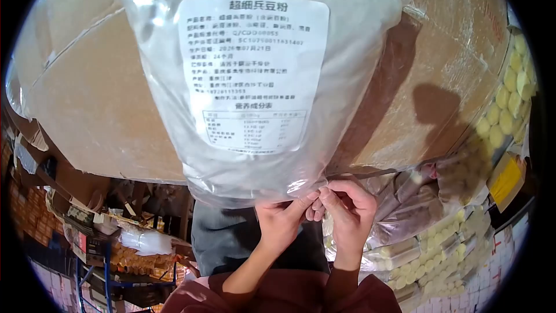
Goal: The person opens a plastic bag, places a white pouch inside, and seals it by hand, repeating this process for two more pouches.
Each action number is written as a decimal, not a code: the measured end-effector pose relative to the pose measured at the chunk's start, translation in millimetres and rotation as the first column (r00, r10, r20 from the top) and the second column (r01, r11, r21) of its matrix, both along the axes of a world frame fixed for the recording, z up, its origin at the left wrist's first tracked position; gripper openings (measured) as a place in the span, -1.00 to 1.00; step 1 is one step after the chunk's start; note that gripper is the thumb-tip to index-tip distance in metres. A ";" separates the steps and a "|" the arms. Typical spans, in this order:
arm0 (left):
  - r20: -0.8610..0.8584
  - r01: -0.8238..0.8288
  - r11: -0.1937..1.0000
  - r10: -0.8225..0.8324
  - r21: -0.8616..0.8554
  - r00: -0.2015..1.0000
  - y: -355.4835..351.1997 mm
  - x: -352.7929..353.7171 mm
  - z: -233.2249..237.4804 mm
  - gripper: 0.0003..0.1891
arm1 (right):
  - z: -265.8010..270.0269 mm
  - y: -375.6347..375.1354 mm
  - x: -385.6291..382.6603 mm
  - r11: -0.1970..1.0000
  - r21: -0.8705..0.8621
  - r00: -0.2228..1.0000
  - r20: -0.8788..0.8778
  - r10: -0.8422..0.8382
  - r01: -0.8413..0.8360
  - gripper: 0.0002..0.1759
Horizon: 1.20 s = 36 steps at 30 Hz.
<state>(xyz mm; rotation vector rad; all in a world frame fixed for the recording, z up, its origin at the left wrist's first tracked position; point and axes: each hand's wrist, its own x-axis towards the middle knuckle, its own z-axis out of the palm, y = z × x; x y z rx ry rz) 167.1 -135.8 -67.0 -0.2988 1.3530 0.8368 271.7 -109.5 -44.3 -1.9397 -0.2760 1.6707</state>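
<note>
**Pinched at the Corner**

A clear bag (pixel 243 171) of pale powder, white label (pixel 255 75) facing up, lies on a big cardboard box (pixel 87 110); the left hand (pixel 279 221) and right hand (pixel 354 206) pinch its near edge.

Glare on clear bag (pixel 341 81), shadows (pixel 437 113) across cardboard (pixel 75 93), curved edges, black corners

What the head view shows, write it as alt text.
A person's left hand and right hand meet at the lower edge of a clear bag of pale powder, its white label facing the camera, a cardboard box behind.
</note>
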 end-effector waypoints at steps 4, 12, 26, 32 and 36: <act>0.023 0.028 0.999 -0.027 -0.020 0.999 9.5 -3.3 4.1 -0.86 | 1.5 0.2 -5.6 0.999 0.024 0.999 0.029 -0.025 0.024 -0.91; -0.057 -0.022 0.988 0.013 -0.152 0.998 14.9 -13.4 7.3 -0.77 | -0.2 0.6 -18.5 0.997 -0.002 0.997 0.000 -0.073 0.073 -0.85; -0.001 -0.283 0.933 0.291 -0.221 0.957 15.2 -42.9 7.6 -0.99 | 1.2 5.5 -28.1 0.979 -0.073 0.967 0.184 -0.174 0.190 -0.88; -0.073 -0.420 0.899 0.414 -0.123 0.907 9.4 -70.3 5.5 -0.97 | 1.9 0.0 -29.4 0.967 -0.103 0.954 0.217 -0.207 0.234 -0.88; -0.120 -0.457 0.889 0.451 -0.027 0.884 7.9 -93.4 5.3 -0.97 | 4.8 -7.1 -21.7 0.971 -0.149 0.971 0.176 -0.161 0.188 -0.83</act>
